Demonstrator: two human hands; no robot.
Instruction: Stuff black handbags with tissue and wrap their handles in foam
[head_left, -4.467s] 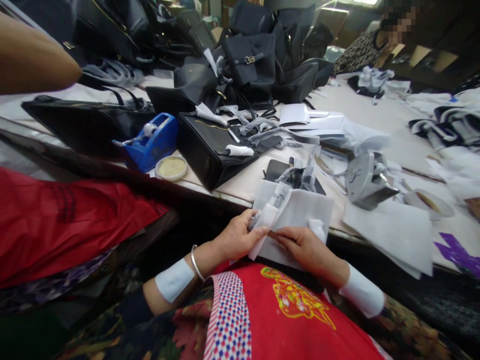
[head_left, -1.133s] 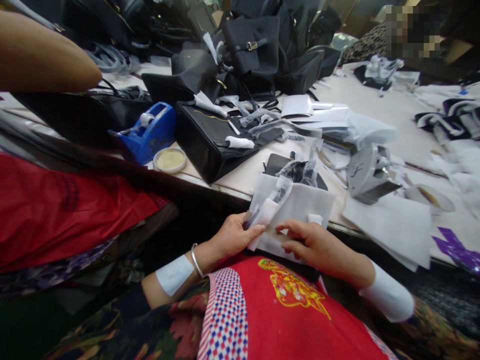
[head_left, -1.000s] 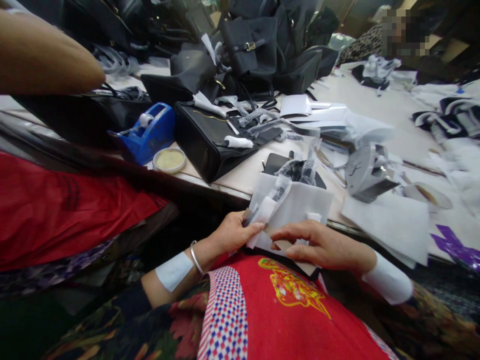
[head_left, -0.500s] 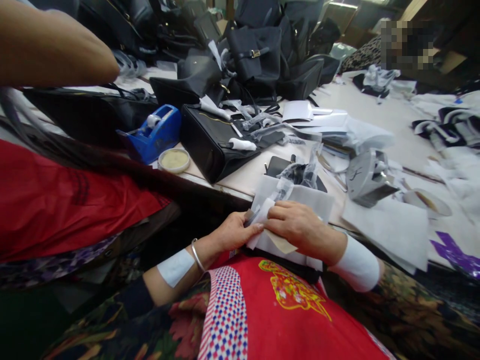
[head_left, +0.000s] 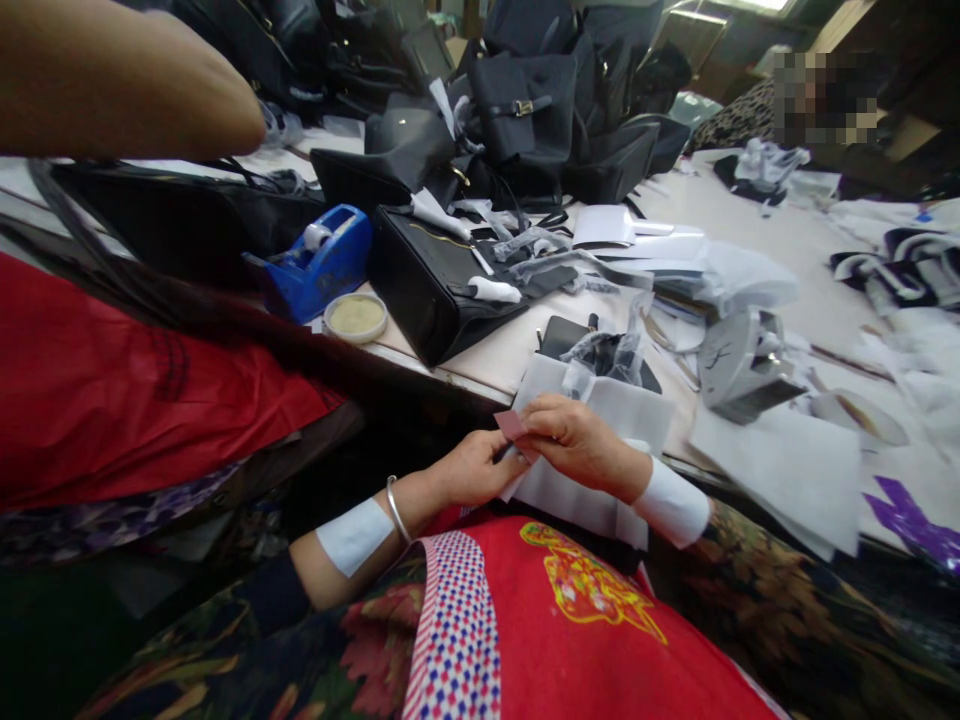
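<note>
My left hand point(head_left: 474, 467) and my right hand point(head_left: 577, 442) meet at the table's near edge, over a white wrapped piece point(head_left: 592, 470) that lies against my lap. The right hand's fingers pinch a small reddish-brown tab point(head_left: 511, 424) and fold it across toward the left hand. The left hand is closed on the left edge of the white wrapping; what else it grips is hidden. Behind the hands a crumpled clear plastic bag point(head_left: 607, 352) lies on a dark flat object.
A black handbag point(head_left: 439, 280) lies flat on the table point(head_left: 757, 225). Left of it stand a blue tape dispenser point(head_left: 319, 262) and a small round tin point(head_left: 356, 316). More black bags point(head_left: 525, 110) are piled behind. White paper sheets point(head_left: 780, 465) lie right. Another person's arm point(head_left: 127, 85) reaches in top left.
My right hand has moved left from the wrapping's lower edge to meet the left hand, bringing up the reddish-brown tab. The left hand has stayed in place.
</note>
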